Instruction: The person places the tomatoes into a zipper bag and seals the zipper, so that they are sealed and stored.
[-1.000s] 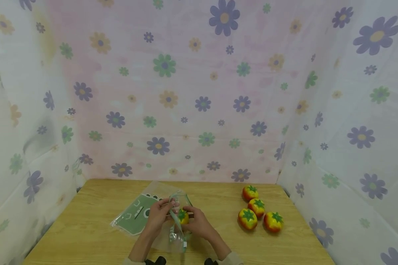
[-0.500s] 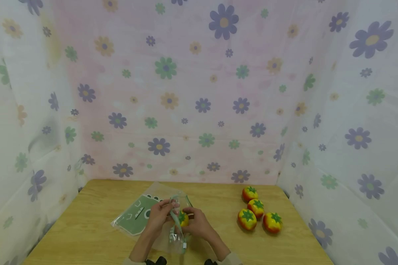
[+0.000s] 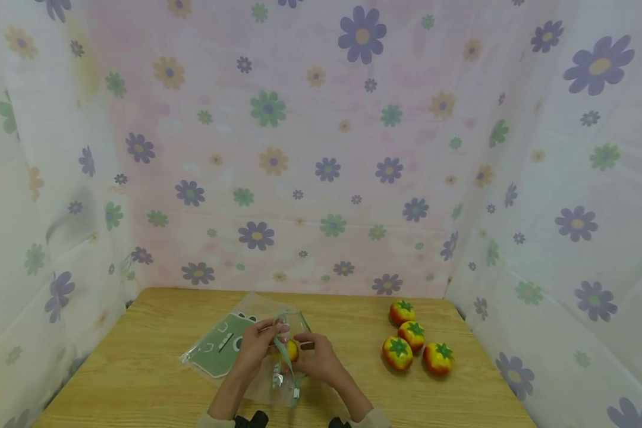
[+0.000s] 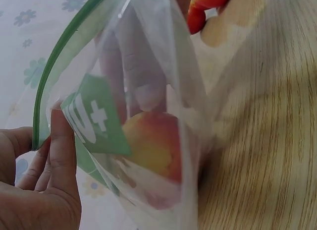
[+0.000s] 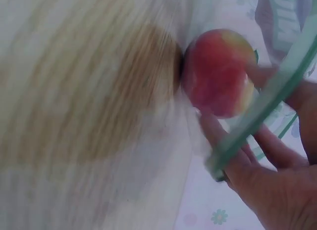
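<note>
Zip bag [image 3: 205,358]: on the table [image 3: 123,374], green-printed side at left, mouth raised at right between the two hands
Left hand [image 3: 253,348]: pinches the green zip edge [image 4: 41,84] between thumb and fingers
Red-yellow fruit [image 5: 215,76]: just inside the bag's mouth, seen through clear plastic
Right hand [image 3: 322,360]: reaches in, fingers fairly straight and apart, tips at the fruit rather than wrapped round it; how firmly they press, I cannot tell
Loose fruits [image 3: 397,355]: four, green-topped, grouped at the table's right
Backdrop [image 3: 305,134]: flowered cloth
</note>
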Action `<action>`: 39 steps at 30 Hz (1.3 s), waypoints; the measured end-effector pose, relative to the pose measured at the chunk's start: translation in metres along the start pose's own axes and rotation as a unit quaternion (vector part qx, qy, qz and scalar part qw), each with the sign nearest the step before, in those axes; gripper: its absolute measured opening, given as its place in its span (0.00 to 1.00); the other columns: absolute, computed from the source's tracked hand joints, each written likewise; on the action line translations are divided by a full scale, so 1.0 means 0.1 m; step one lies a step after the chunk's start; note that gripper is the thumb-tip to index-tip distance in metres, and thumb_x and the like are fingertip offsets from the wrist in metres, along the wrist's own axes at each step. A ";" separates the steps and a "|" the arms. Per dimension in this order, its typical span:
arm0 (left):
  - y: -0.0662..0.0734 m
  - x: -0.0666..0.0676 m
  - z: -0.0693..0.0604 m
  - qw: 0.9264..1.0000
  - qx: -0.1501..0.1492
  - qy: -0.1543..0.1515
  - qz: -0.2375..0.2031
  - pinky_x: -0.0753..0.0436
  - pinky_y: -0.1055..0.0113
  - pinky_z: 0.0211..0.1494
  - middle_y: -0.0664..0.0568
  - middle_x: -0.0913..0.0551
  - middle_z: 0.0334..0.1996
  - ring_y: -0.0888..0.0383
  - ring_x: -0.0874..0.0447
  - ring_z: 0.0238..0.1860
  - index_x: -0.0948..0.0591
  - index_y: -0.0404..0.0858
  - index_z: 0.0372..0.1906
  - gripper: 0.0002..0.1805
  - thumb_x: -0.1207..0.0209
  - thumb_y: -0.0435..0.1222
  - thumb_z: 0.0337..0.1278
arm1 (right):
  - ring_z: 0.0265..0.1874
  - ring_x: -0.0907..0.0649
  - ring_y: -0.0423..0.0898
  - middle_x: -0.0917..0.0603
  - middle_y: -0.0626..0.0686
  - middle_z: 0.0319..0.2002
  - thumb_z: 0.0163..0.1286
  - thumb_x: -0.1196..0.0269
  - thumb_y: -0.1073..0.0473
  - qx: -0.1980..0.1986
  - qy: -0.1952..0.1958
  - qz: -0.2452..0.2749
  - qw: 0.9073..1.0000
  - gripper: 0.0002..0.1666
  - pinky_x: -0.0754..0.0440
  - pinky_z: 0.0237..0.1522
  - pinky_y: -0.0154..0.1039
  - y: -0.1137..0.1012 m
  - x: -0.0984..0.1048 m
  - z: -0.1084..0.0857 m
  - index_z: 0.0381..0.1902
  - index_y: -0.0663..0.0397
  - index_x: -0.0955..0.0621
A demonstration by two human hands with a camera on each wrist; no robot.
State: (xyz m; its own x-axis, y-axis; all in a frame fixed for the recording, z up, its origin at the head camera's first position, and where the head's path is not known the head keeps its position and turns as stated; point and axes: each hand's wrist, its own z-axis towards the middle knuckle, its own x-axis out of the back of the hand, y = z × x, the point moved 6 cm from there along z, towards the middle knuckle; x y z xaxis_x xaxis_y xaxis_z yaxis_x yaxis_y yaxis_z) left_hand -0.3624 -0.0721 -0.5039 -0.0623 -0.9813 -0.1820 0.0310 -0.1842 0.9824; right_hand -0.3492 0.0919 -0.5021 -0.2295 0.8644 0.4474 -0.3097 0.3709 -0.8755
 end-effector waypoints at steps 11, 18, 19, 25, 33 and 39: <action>-0.01 0.02 0.00 1.000 -0.010 0.020 0.010 0.17 0.71 0.32 0.43 0.11 0.43 0.60 0.13 0.33 0.21 0.26 0.59 0.18 0.42 0.35 0.74 | 0.50 0.18 0.59 0.15 0.61 0.47 0.63 0.34 0.75 0.027 0.192 0.069 0.979 0.12 0.13 0.42 0.35 0.04 0.28 -0.15 0.45 0.66 0.15; -0.03 0.02 -0.02 1.000 0.000 0.023 0.001 0.16 0.72 0.33 0.41 0.11 0.45 0.61 0.13 0.33 0.23 0.25 0.61 0.20 0.42 0.35 0.74 | 0.48 0.17 0.52 0.16 0.62 0.49 0.66 0.37 0.72 -0.049 0.183 0.131 0.973 0.13 0.16 0.45 0.32 0.20 0.39 -0.24 0.48 0.67 0.16; -0.04 0.02 -0.02 1.000 0.001 0.024 0.000 0.15 0.71 0.34 0.40 0.11 0.45 0.60 0.13 0.33 0.23 0.25 0.61 0.20 0.42 0.35 0.74 | 0.47 0.17 0.49 0.16 0.61 0.49 0.67 0.37 0.71 -0.065 0.180 0.144 0.971 0.14 0.17 0.45 0.32 0.23 0.41 -0.25 0.50 0.68 0.17; -0.05 -0.03 -0.02 1.000 0.008 0.023 -0.011 0.16 0.72 0.33 0.42 0.11 0.44 0.61 0.13 0.33 0.22 0.25 0.60 0.19 0.41 0.35 0.73 | 0.42 0.17 0.43 0.15 0.60 0.46 0.67 0.35 0.69 -0.090 0.210 0.140 0.963 0.15 0.16 0.42 0.31 0.38 0.57 -0.31 0.51 0.70 0.17; -0.02 -0.05 -0.02 1.000 -0.003 0.024 -0.014 0.15 0.72 0.33 0.44 0.10 0.42 0.61 0.12 0.32 0.22 0.24 0.59 0.18 0.41 0.33 0.73 | 0.41 0.16 0.48 0.15 0.66 0.48 0.66 0.33 0.71 -0.024 0.257 0.026 0.966 0.09 0.16 0.39 0.31 0.43 0.86 -0.36 0.45 0.64 0.14; -0.01 -0.05 -0.01 1.000 -0.008 0.021 -0.016 0.17 0.73 0.31 0.43 0.10 0.41 0.62 0.13 0.31 0.21 0.24 0.58 0.18 0.40 0.34 0.72 | 0.43 0.17 0.53 0.14 0.63 0.46 0.64 0.33 0.73 -0.006 0.279 -0.030 0.960 0.11 0.15 0.44 0.38 0.46 1.07 -0.39 0.44 0.60 0.14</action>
State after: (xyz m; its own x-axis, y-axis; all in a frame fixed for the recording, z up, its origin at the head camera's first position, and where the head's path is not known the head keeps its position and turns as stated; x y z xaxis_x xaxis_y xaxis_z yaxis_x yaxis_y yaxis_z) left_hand -0.3608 -0.0672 -0.5043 -0.0216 -0.9765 -0.2144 0.0462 -0.2152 0.9755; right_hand -0.3523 0.2152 -0.5019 0.3193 0.8873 0.3328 -0.2960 0.4270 -0.8544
